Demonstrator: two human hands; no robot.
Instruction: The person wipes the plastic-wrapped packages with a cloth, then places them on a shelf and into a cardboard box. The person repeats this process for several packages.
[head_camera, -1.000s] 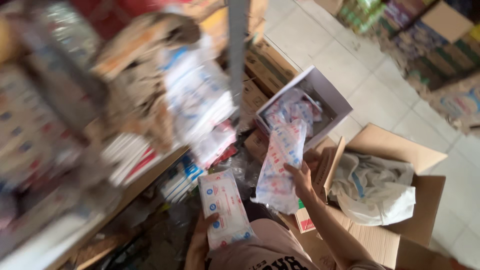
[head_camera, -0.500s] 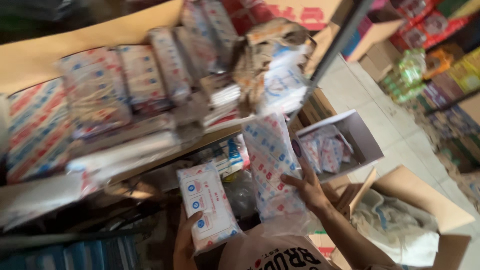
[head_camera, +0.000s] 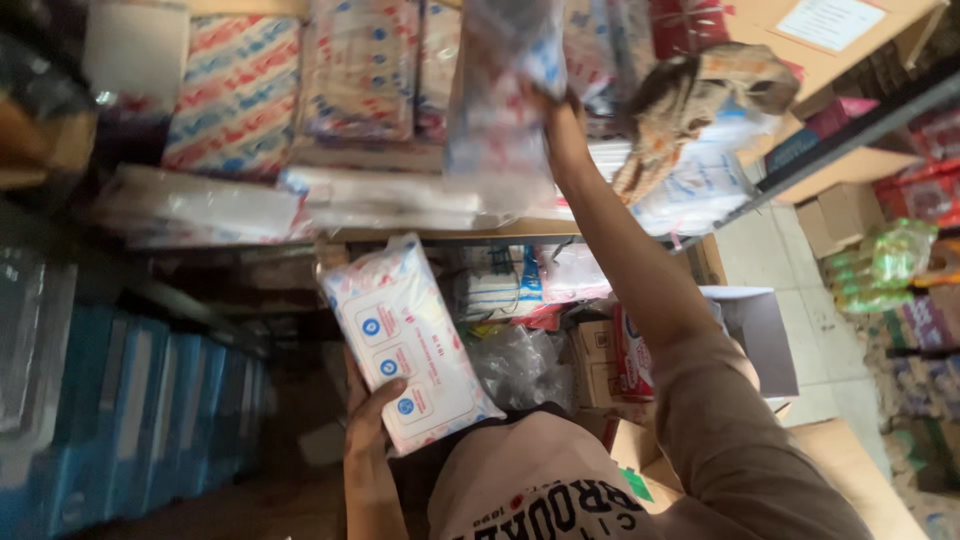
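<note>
My left hand (head_camera: 368, 415) grips a white plastic packet (head_camera: 405, 340) with blue round marks, held low in front of my chest. My right hand (head_camera: 562, 125) is raised to the upper shelf, closed on a second clear plastic packet (head_camera: 498, 95) that it holds against the stacked packets there. The right arm (head_camera: 640, 290) in a beige sleeve stretches up across the middle of the view.
The wooden shelf (head_camera: 430, 232) carries rows of red, white and blue striped packs (head_camera: 235, 95) and flat white bundles. A crumpled brown bag (head_camera: 700, 100) sits at its right end. Blue crates (head_camera: 150, 420) stand lower left. Open cardboard boxes (head_camera: 760, 340) lie on the tiled floor at right.
My right hand has lifted its packet from waist height up to the top shelf. The view has tilted upward toward the shelf. The left hand keeps its packet low.
</note>
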